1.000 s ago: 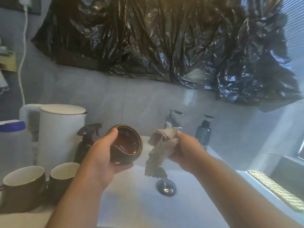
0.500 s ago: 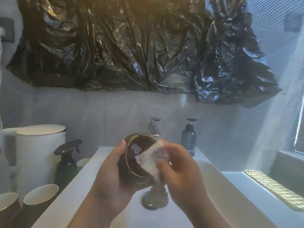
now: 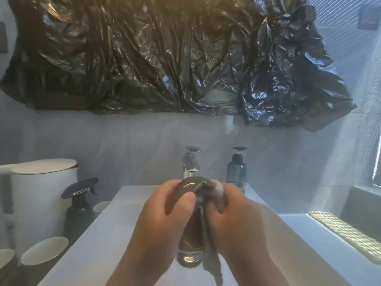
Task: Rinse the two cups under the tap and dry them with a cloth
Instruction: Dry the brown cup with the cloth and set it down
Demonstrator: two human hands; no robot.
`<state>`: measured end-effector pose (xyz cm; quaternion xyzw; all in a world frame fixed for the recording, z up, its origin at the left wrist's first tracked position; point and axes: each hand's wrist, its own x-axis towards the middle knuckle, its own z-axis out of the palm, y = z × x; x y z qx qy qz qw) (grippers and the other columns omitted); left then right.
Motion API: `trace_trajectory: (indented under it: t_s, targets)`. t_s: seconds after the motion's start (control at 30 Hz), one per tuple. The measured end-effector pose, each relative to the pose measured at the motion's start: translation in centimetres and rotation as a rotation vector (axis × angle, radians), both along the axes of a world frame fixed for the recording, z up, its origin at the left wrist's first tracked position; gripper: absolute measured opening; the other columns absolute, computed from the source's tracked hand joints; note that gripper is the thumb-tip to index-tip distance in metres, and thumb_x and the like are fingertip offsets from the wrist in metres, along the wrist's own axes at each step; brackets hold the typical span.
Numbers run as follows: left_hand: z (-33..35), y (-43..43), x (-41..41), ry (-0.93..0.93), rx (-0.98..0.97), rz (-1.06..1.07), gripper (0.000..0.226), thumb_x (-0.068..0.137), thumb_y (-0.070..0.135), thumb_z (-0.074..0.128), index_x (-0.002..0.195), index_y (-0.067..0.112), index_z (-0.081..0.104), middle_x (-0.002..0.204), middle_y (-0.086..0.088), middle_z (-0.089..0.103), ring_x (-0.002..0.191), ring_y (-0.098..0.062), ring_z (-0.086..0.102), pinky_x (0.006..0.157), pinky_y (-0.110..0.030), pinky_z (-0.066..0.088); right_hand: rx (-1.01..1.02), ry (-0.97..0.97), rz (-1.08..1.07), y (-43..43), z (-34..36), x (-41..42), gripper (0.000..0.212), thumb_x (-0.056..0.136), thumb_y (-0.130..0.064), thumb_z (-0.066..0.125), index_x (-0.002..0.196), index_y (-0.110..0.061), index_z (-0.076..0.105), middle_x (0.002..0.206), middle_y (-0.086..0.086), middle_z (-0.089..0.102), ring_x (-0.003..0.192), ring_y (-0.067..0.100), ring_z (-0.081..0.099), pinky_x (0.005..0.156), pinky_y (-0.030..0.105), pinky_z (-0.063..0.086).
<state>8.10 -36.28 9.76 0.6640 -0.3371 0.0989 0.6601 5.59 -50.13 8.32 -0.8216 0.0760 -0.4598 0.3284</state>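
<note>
Head view: above the white rectangular basin [image 3: 127,234], with a white-lined dark cup [image 3: 44,249] waiting at left, the left hand [image 3: 158,219] curls its fingers round a dark glazed ceramic cup [image 3: 187,185]. The right hand [image 3: 237,213] pinches a grey cloth [image 3: 206,234] against it, probably mid-drying.

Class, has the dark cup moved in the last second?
Yes: the cup has shifted right, from left of the tap to directly below it, against the cloth.
</note>
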Motion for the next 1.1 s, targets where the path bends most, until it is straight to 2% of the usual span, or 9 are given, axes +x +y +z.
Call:
trace_trajectory:
  t_s: [0.13,0.23,0.4,0.53,0.63,0.8,0.93,1.03,1.1]
  targets:
    - [0.3,-0.4,-0.7,-0.125,0.044,0.125,0.024,0.073,0.049,0.058,0.095,0.05,0.066,0.083,0.016,0.073,0.08,-0.003,0.068,0.067,-0.014,0.051,-0.012,-0.037,0.065,-0.1,-0.2,0.1,0.009,0.089,-0.028,0.064,0.087,-0.025,0.056,0.07,-0.005,0.067,0.069,0.015,0.06,0.062,0.025,0.046]
    - [0.3,-0.3,-1.1,-0.179,0.114,0.209,0.013,0.083,0.039,0.063,0.094,0.047,0.066,0.078,0.018,0.071,0.076,-0.002,0.067,0.065,-0.012,0.05,-0.156,-0.085,0.112,-0.9,-0.4,0.5,0.01,0.089,-0.02,0.063,0.09,-0.028,0.058,0.068,-0.006,0.066,0.067,0.014,0.058,0.062,0.026,0.047]
    - [1.1,0.8,-1.6,-0.271,0.345,0.263,0.024,0.087,0.024,0.063,0.096,0.045,0.063,0.098,0.038,0.057,0.093,0.01,0.055,0.078,-0.011,0.048,-0.37,-0.053,0.166,-1.2,0.7,-0.8,0.007,0.09,-0.031,0.057,0.086,-0.036,0.054,0.064,-0.023,0.049,0.066,-0.006,0.051,0.06,0.003,0.035]
    - [0.9,0.4,-1.8,-0.401,0.238,0.343,0.036,0.062,0.018,0.057,0.086,0.045,0.064,0.089,0.031,0.063,0.08,0.006,0.061,0.059,-0.006,0.046,-0.19,-0.09,0.144,-0.2,0.4,-0.8,0.026,0.095,-0.048,0.045,0.087,-0.027,0.058,0.073,-0.01,0.063,0.067,0.009,0.059,0.059,0.021,0.044]
    - [1.0,-0.1,-2.4,-0.476,0.084,0.465,0.051,0.053,0.01,0.056,0.09,0.044,0.065,0.074,0.029,0.064,0.06,0.01,0.058,0.057,0.003,0.039,0.038,0.01,0.098,0.4,0.4,-0.1,0.021,0.095,-0.039,0.046,0.086,-0.025,0.06,0.069,-0.005,0.065,0.071,0.01,0.062,0.062,0.022,0.045]
    - [1.3,0.5,-2.1,-0.447,0.095,0.441,0.052,0.056,0.013,0.057,0.087,0.055,0.06,0.075,0.031,0.064,0.063,0.008,0.061,0.058,0.003,0.038,0.068,0.134,0.104,0.8,0.3,-0.1,0.02,0.094,-0.037,0.049,0.081,-0.022,0.055,0.069,-0.003,0.063,0.068,0.009,0.061,0.06,0.024,0.047]
    - [1.5,0.8,-2.4,-0.42,0.334,0.378,0.037,0.068,0.018,0.06,0.087,0.049,0.06,0.093,0.046,0.053,0.084,0.014,0.055,0.066,-0.002,0.042,-0.214,-0.028,-0.006,0.1,0.4,-0.6,0.02,0.087,-0.045,0.049,0.082,-0.026,0.052,0.063,-0.01,0.054,0.062,0.015,0.05,0.06,0.025,0.039]
    - [1.0,0.7,-1.8,-0.321,0.357,0.279,0.039,0.066,0.023,0.054,0.097,0.044,0.065,0.083,0.028,0.065,0.082,0.002,0.06,0.066,-0.015,0.049,-0.341,-0.018,0.037,-0.2,0.7,-0.8,0.017,0.084,-0.041,0.047,0.083,-0.027,0.057,0.062,-0.014,0.05,0.056,0.009,0.045,0.051,0.015,0.036]
    - [0.5,0.4,-1.4,-0.31,0.277,0.282,0.043,0.062,0.022,0.05,0.096,0.042,0.067,0.079,0.022,0.068,0.078,-0.003,0.062,0.063,-0.016,0.05,-0.238,-0.038,0.066,-0.1,0.5,-0.8,0.025,0.088,-0.048,0.043,0.082,-0.027,0.056,0.061,-0.01,0.056,0.058,0.014,0.053,0.051,0.02,0.04]
